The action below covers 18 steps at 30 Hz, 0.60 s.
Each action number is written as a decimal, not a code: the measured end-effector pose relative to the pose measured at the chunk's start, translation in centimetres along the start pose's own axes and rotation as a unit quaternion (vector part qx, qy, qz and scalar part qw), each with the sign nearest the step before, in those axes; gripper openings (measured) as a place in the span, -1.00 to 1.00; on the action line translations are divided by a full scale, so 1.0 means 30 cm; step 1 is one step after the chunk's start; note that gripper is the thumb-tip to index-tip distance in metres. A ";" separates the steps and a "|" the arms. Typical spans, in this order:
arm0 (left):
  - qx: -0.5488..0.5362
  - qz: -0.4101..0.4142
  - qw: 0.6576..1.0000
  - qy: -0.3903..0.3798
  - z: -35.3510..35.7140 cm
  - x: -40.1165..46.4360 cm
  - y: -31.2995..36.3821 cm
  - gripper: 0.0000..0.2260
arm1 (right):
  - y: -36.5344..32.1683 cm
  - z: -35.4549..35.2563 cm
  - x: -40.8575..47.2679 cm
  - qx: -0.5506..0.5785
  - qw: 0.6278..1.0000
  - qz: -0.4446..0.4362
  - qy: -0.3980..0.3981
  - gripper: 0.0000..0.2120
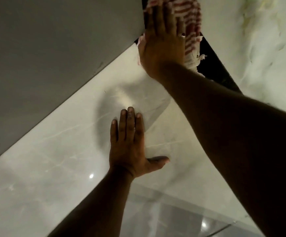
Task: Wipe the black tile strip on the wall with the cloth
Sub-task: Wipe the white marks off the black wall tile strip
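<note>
Black tile strip (212, 64): narrow, glossy, dark; long axis running diagonally from the top centre of the view down toward the right, its lower end hidden behind the right forearm. Set between two pale surfaces: white marbled wall tile (258, 48) with faint greenish veining on the right, polished white tile panel (57, 151) with grey streaks and two small light reflections on the left. Flat matte grey surface (53, 40) filling the upper left, meeting the strip at a sharp corner near the top.

Cloth (190, 23): soft, ribbed or looped weave, red-and-white stripes, frayed pale edge at its lower end. Bunched against the upper part of the strip, covering it across its width, stretched roughly along the strip's own line.

Right hand (162, 45): flat and spread, fingers extended upward, palm pressing the cloth onto the wall rather than gripping it; ring on one finger (183, 36). Upper fingertips blurred, half buried in the cloth.

Left hand (130, 146): flat, empty, fingers together pointing up, thumb out to the right, palm braced on the polished white panel well below the cloth. Rounded shadow on the tile just above the fingertips.

Both forearms bare, the right one crossing the lower right and blocking the strip's lower run.
</note>
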<state>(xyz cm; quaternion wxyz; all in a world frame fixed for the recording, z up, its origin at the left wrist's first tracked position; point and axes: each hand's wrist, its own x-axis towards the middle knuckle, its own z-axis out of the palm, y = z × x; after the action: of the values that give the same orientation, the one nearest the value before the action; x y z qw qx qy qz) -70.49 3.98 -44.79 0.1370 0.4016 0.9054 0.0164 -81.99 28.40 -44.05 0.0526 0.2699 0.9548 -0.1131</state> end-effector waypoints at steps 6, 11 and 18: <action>0.004 0.002 1.000 0.010 0.004 0.000 -0.003 0.25 | 0.289 -0.030 -0.236 -0.028 0.989 -0.147 -0.001 -0.40; 0.001 0.002 1.000 0.012 0.005 0.000 -0.004 0.25 | 0.229 -0.023 -0.102 -0.031 0.996 -0.078 -0.012 -0.34; 0.012 0.005 1.000 0.007 0.008 -0.003 0.007 0.27 | 0.205 -0.035 0.003 -0.045 0.992 -0.116 -0.024 -0.35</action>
<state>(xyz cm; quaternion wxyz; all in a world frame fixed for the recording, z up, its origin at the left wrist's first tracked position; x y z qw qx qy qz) -70.20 4.04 -44.97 0.1256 0.4075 0.9045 0.0088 -78.86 33.81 -44.19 0.0739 0.1518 0.9822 -0.0821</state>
